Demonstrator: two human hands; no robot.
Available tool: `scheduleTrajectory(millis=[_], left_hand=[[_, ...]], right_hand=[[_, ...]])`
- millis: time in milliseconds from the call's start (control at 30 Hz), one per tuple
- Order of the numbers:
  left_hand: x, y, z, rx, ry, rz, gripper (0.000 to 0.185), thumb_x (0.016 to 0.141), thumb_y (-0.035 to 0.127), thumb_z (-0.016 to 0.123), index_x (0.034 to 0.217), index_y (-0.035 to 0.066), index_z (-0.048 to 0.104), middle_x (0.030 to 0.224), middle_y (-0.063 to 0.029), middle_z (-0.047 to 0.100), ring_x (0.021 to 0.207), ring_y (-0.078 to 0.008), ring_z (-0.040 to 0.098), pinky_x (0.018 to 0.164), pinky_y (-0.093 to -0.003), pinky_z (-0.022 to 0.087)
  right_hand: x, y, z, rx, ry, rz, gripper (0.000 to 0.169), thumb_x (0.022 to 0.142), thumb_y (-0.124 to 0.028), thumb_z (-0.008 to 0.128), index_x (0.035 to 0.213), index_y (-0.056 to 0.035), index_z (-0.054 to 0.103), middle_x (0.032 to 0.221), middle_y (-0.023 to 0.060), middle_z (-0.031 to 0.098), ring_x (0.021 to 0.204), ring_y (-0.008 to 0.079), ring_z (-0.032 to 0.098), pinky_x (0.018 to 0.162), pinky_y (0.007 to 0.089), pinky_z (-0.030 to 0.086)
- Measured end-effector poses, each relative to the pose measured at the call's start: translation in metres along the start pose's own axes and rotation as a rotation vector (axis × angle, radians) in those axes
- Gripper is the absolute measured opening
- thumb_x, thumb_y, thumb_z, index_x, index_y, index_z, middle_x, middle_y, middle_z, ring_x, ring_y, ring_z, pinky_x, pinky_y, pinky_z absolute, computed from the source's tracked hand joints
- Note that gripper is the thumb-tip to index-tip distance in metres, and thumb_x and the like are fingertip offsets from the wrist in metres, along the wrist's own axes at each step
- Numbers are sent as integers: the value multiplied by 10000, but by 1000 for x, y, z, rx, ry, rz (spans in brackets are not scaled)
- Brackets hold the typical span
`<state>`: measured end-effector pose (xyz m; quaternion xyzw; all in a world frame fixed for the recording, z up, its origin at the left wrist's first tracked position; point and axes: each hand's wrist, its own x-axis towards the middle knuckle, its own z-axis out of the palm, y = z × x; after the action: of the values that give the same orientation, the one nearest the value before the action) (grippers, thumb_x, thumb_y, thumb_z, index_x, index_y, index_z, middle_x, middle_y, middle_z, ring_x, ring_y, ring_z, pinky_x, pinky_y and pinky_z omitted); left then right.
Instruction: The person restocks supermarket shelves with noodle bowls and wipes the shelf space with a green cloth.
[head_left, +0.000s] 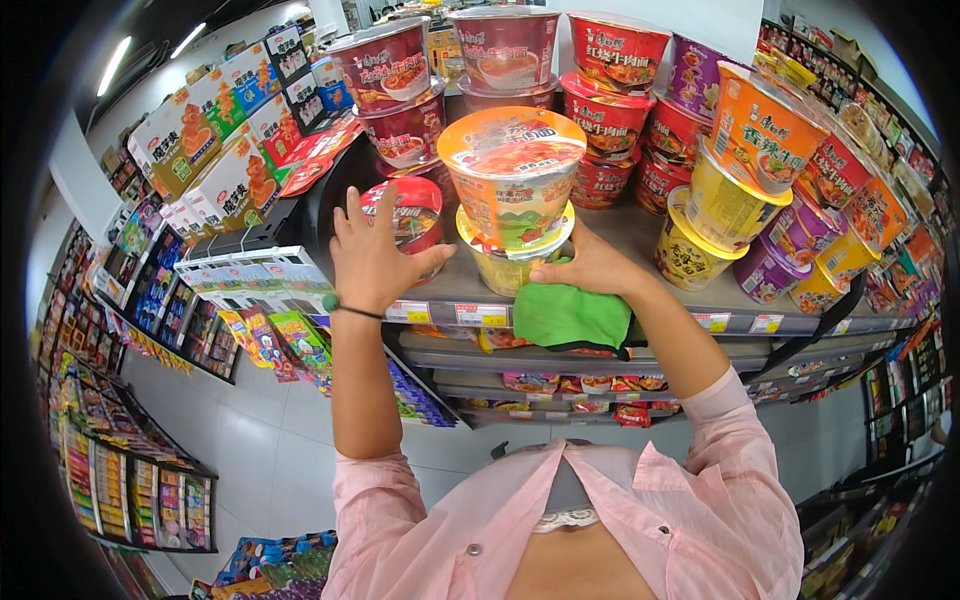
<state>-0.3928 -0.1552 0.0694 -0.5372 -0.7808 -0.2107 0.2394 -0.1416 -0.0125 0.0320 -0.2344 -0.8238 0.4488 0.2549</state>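
On the shelf in front of me, an orange instant noodle cup (512, 180) is stacked on a yellow noodle cup (510, 266). My right hand (592, 262) holds a green cloth (574, 315) against the shelf edge, its fingers reaching behind the yellow cup's right side. Raised with spread fingers, my left hand (382, 251) has nothing in its grasp. Just behind it stands a red noodle cup (409, 206), partly hidden by the fingers; whether they touch cannot be told.
Stacks of dark red cups (382, 64) and red cups (615, 56) stand behind. Yellow cups (694, 247) topped by an orange cup (769, 127) are at the right. Boxed snacks (172, 142) sit at the left, above hanging packets (300, 337). Price tags line the shelf edge (442, 311).
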Motion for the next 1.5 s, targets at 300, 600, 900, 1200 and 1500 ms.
scheduleTrajectory(millis=[300,600,900,1200,1500], left_hand=[[43,-10,-11,-33,-422,-39,1058,601,669,755,1468,229,339,1497,-303,237,1355,-479,299,1064,-526,333],[16,3,-48,-30,-78,-25,802,690,478,761,1348,125,469,1399,-244,409,1264,-425,417,1015,-482,386],[-58,15,-172,-292,39,346,928,541,263,804,1369,65,435,1400,-242,387,1267,-416,429,1026,-481,378],[-25,88,-156,-563,-121,637,939,514,334,822,1332,38,469,1393,-251,390,1282,-416,408,1051,-477,339],[26,183,-30,-432,-181,564,818,645,451,793,1308,72,498,1341,-232,458,1220,-414,453,1016,-482,387]], right_hand=[[5,10,1,88,-88,-4,1143,685,-413,843,1480,-12,128,1477,184,307,1365,277,316,1139,406,263],[5,5,2,128,-65,8,1118,652,-448,859,1415,72,228,1405,239,412,1327,304,396,1113,377,309],[24,-10,23,-145,-119,111,1077,680,-538,792,1395,85,284,1302,278,518,1208,362,526,1019,380,423],[-21,-11,29,-21,181,26,856,810,-497,663,1319,121,359,1153,276,594,1095,371,588,920,410,470],[-183,33,1,2,471,148,451,865,-307,646,1201,-21,552,983,175,663,946,327,645,831,389,494]])
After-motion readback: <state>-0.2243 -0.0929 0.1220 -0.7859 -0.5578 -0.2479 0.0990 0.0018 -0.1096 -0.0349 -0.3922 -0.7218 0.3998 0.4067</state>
